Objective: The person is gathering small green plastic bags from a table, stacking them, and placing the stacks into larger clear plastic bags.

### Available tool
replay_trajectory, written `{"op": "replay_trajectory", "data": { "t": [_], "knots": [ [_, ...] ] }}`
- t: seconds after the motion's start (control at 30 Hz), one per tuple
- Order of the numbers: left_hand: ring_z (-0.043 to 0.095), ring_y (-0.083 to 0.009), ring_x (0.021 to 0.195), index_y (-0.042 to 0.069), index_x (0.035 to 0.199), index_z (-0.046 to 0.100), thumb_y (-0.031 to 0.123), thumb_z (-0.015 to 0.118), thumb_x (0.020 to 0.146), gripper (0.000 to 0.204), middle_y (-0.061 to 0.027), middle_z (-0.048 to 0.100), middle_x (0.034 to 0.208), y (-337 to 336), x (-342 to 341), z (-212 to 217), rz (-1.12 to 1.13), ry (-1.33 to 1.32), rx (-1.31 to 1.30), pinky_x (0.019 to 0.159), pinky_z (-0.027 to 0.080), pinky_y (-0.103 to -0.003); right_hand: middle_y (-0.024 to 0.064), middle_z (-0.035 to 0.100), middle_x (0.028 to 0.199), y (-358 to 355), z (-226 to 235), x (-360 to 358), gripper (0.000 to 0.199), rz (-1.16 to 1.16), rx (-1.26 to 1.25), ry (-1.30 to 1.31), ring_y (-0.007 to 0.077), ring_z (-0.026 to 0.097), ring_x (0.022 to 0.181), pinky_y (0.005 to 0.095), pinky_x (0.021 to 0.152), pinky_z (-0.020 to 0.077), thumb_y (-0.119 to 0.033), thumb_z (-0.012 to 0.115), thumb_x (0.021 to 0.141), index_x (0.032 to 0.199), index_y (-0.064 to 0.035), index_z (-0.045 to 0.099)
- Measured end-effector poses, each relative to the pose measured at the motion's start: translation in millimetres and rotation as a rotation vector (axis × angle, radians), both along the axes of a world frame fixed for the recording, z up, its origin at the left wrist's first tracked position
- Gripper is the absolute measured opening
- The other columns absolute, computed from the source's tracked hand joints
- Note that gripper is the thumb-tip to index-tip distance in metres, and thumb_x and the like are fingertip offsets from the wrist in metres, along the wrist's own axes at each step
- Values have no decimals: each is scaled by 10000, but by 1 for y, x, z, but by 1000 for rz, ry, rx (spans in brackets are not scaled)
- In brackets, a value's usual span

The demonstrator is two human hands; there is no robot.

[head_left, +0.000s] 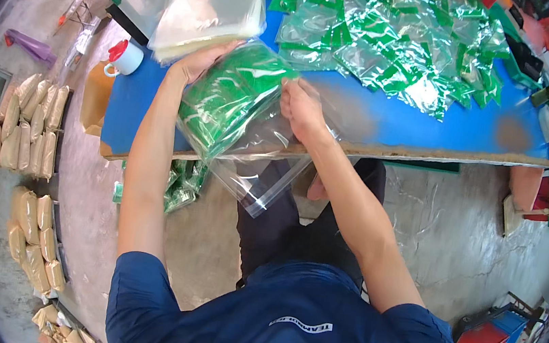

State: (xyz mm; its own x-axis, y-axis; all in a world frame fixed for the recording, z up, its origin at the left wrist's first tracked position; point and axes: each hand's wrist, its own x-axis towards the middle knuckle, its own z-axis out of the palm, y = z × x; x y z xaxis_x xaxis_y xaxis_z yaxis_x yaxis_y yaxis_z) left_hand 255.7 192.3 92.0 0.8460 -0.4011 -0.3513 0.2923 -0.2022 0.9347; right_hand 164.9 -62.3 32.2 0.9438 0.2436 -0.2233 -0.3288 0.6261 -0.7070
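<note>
The left hand (200, 59) is up by the far end of a big clear bag (241, 109). Its fingers curl round the bag's top end, so it's gripping the bag. The right hand (301, 110) is on the bag's other side, fingers pinched on the clear plastic near the bag's middle. Both hands hold the same bag, w/ the bag between them.

The bag is stuffed w/ lots of small green packets (229, 94). It sits tilted over the near edge of the blue table (390, 120). The full part is above the table, and the flat see-thru end (259, 183) hangs down past the edge, over the person's lap.

Just behind the left hand is a stack of clear bags (206, 5) on the table. It's touching the hand or v. close, can't tell which.

Farther back & to the right is a big pile of green packets (401, 36) spread on the table, well apart from the hands.

At the table's left corner is a white mug (126, 57) w/ a red lid.

Under the table, on the gray floor, there are more green packets (180, 184).

Far left by the wall are rows of tan sacks (30, 124).
</note>
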Motion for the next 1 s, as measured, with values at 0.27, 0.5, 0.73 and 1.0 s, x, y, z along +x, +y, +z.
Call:
{"op": "replay_trajectory", "data": {
  "t": [0.27, 0.5, 0.73, 1.0],
  "knots": [
    [529, -172, 1268, 53, 1495, 445, 384, 631, 993, 630, -77, 523, 1458, -12, -2, 1, -99, -48, 84, 1065, 430, -300, 21, 538, 612, 10, 6, -29, 323, -142, -185, 63, 108, 502, 487, 265, 440, 373, -306, 615, 999, 851, -22, 570],
    [574, -219, 1228, 45, 1452, 487, 298, 769, 888, 679, -130, 606, 1365, -84, -13, 27, -255, -797, 837, 1024, 452, -316, 127, 636, 791, 9, -10, -92, 229, 47, -622, -514, 213, 656, 757, 348, 671, 502, -200, 584, 1006, 1008, 29, 592],
    [523, -280, 1308, -27, 1403, 495, 300, 716, 928, 618, -188, 572, 1383, -25, -166, 36, 833, -932, 311, 1110, 392, -378, 184, 640, 946, 10, 7, -110, 103, -19, -696, -833, 383, 632, 898, 413, 773, 506, -47, 592, 960, 1051, -4, 608],
    [605, -155, 950, -27, 1293, 482, -7, 752, 851, 518, -83, 609, 1035, -94, -337, -82, 1064, -399, 110, 870, 504, -304, 160, 630, 954, 61, 13, -98, 166, -20, -642, -787, 261, 631, 806, 363, 708, 479, -109, 546, 998, 1067, 16, 632]
  ]
}}
